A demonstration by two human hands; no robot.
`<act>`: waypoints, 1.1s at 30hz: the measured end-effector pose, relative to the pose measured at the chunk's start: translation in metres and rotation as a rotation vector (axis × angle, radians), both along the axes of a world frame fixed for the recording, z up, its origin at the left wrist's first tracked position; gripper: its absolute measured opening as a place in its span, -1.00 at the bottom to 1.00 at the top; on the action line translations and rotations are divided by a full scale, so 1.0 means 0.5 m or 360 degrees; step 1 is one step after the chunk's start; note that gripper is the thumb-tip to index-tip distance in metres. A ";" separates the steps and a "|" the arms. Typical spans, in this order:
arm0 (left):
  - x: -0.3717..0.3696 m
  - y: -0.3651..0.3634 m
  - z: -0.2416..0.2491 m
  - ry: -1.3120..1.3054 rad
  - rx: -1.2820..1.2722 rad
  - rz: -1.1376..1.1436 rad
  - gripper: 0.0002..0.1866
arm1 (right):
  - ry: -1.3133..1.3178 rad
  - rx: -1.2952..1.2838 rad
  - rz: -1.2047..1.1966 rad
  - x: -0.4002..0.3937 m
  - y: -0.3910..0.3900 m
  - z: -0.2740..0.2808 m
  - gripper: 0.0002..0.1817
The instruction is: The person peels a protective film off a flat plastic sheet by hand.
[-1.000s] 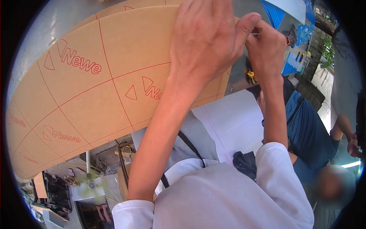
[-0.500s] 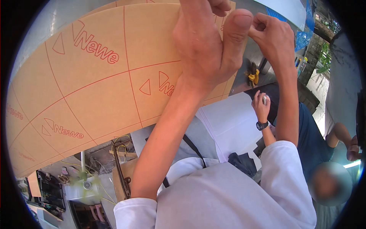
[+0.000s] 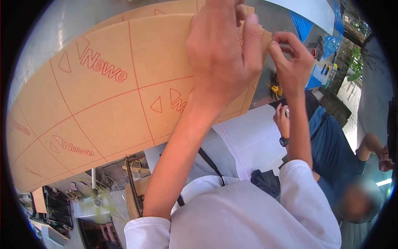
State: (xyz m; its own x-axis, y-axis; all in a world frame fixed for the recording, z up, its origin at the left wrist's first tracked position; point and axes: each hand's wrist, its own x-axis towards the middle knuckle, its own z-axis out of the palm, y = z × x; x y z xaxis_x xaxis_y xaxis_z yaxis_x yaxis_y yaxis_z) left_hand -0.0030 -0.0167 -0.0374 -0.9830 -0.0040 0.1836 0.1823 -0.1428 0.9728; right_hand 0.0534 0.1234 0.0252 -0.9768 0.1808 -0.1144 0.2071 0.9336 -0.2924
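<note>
Brown sheet [image 3: 99, 103] lies over the worktop [image 3: 271, 18]. Over its right part, the left hand [image 3: 224, 54], grip hidden from me; beyond its edge, a yellow-handled tool [image 3: 277, 90]; beside that edge, the right hand [image 3: 293, 62], finger and thumb narrowed, any hold I can't tell.

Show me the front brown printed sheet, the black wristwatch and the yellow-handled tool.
Front brown printed sheet [image 3: 108, 99]: head view, its printed face.
Black wristwatch [image 3: 283, 142]: head view, its dial.
Yellow-handled tool [image 3: 276, 90]: head view, its yellow handle.

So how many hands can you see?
4: the wearer's left hand over the brown sheet, right hand by its edge, another person's watch-wearing hand below that, and one hand at far right. More may be hidden.
</note>
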 end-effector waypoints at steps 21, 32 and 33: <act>0.005 0.025 0.038 -0.0071 -0.0669 -0.0308 -0.81 | 0.0854 -0.0507 -0.0817 0.067 -0.056 -0.099 -0.70; 0.004 0.045 0.049 -0.0027 -0.1178 -0.0366 -0.81 | 0.0980 -0.0439 -0.0622 0.085 -0.042 -0.125 -0.57; -0.003 0.043 0.050 0.0074 -0.1255 -0.0489 -0.81 | 0.0994 -0.0452 -0.0633 0.087 -0.040 -0.125 -0.57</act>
